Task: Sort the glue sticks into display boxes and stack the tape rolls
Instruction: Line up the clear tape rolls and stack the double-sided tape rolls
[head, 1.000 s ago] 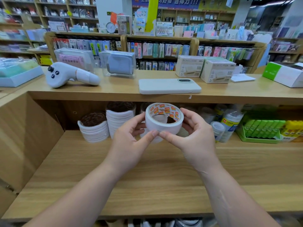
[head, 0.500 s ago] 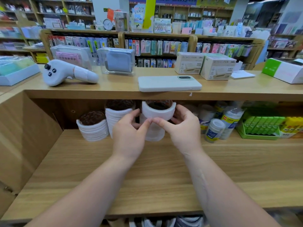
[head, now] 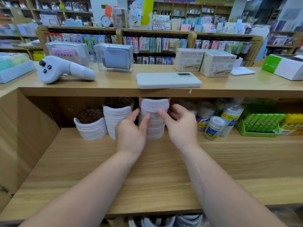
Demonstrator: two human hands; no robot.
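A: Where is the top roll [head: 155,104] seated?
B: On the tape stack [head: 155,131], under the upper shelf [head: 98,92], hemmed by a neighbouring stack [head: 117,117] and bottles [head: 229,116]. It is pinched by the right hand [head: 180,126]; left hand [head: 131,133] fingers are laid straight alongside.

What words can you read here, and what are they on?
"deli": left white box.
"deli": right white box.
Other print on both boxes: too blurred to read.
Bottle labels: too blurred to read.
Back-shelf signs: too blurred to read.
Tape rolls: no print shows.
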